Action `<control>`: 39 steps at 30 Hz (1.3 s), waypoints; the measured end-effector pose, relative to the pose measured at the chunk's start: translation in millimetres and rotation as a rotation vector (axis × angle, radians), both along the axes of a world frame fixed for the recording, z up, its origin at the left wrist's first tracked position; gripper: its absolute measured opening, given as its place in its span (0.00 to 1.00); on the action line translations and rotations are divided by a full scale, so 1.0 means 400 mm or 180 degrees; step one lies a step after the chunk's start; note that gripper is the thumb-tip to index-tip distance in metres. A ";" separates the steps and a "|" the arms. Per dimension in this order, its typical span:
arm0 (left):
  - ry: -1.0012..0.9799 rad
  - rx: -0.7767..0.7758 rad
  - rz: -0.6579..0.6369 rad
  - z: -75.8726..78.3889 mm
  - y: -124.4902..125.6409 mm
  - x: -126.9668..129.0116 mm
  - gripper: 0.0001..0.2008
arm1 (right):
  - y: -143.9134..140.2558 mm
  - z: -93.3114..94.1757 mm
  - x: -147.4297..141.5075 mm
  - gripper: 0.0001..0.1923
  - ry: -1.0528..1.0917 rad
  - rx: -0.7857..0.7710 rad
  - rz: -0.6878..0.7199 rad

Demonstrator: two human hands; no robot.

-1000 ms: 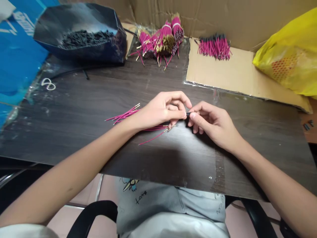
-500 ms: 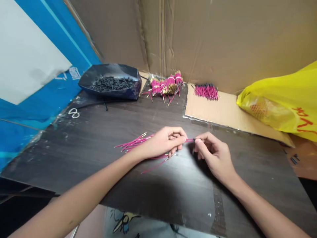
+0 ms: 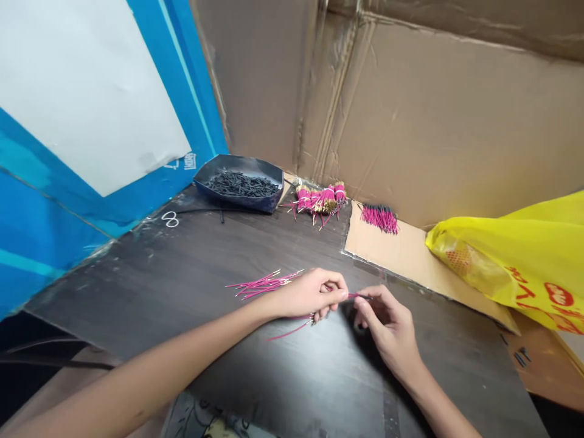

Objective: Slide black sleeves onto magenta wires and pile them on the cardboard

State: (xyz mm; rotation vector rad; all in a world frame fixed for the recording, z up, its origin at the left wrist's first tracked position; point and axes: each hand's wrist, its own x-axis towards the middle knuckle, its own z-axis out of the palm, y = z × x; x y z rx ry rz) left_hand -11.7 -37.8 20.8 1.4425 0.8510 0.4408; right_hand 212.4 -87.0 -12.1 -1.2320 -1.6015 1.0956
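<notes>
You are pinching a pink wire (image 3: 352, 295) with the thumb and fingertips of your left hand (image 3: 323, 294), while your right hand (image 3: 385, 316) is gripping what looks like a dark sleeve (image 3: 367, 297) at its end, so you are probably seating one on the other, though your fingertips are hiding the join. That is likely calling for a steady left pinch and a small, straight right-hand motion. You are working mid-table (image 3: 314, 377), with loose wires (image 3: 260, 284) lying beside your left wrist, room opening rightward, and the cardboard (image 3: 433, 261) edge running beyond your right hand.
</notes>
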 end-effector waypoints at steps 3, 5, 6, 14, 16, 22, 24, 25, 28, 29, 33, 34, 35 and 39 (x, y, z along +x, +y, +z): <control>-0.0093 0.0015 -0.0050 -0.002 -0.004 0.003 0.19 | -0.003 0.005 0.006 0.11 -0.0041 0.0199 -0.0285; -0.0115 0.0061 -0.0034 -0.008 -0.005 0.004 0.18 | -0.001 0.011 0.005 0.12 0.0069 0.0216 -0.0453; -0.0126 0.0081 -0.0016 -0.012 -0.005 0.005 0.17 | 0.002 0.013 0.001 0.13 0.0172 0.0167 -0.0489; -0.0424 0.0063 0.0122 -0.059 -0.007 0.017 0.18 | 0.024 0.003 -0.053 0.19 0.0780 -0.0400 -0.0282; -0.0539 0.0083 0.0229 -0.066 -0.007 0.020 0.18 | 0.041 0.000 -0.038 0.20 0.0758 -0.0487 -0.0368; -0.0693 0.0180 0.0844 -0.076 0.008 0.017 0.13 | 0.226 0.060 0.056 0.32 -0.0128 0.0005 -0.0707; -0.0705 0.0240 0.1008 -0.077 0.014 0.013 0.12 | 0.319 0.091 0.078 0.34 -0.0419 0.0164 -0.0747; -0.0709 0.0264 0.1080 -0.076 0.016 0.011 0.12 | 0.364 0.104 0.085 0.33 -0.0584 0.0219 -0.0782; -0.0706 0.0315 0.1280 -0.072 0.023 0.006 0.11 | 0.481 0.135 0.085 0.25 -0.1346 0.0190 -0.0762; -0.0705 0.0327 0.1336 -0.069 0.025 0.004 0.11 | 0.511 0.143 0.079 0.22 -0.1681 0.0148 -0.0738; -0.0733 0.0358 0.1569 -0.059 0.037 -0.007 0.09 | 0.584 0.169 0.037 0.21 -0.2947 0.0021 -0.0604; -0.0744 0.0356 0.1639 -0.057 0.041 -0.011 0.09 | 0.593 0.175 0.025 0.22 -0.3204 0.0015 -0.0564; -0.0756 0.0351 0.1715 -0.054 0.045 -0.015 0.09 | 0.598 0.181 0.013 0.22 -0.3444 0.0021 -0.0541; -0.0783 0.0381 0.2052 -0.045 0.056 -0.035 0.10 | 0.597 0.208 -0.031 0.19 -0.4273 0.0134 -0.0652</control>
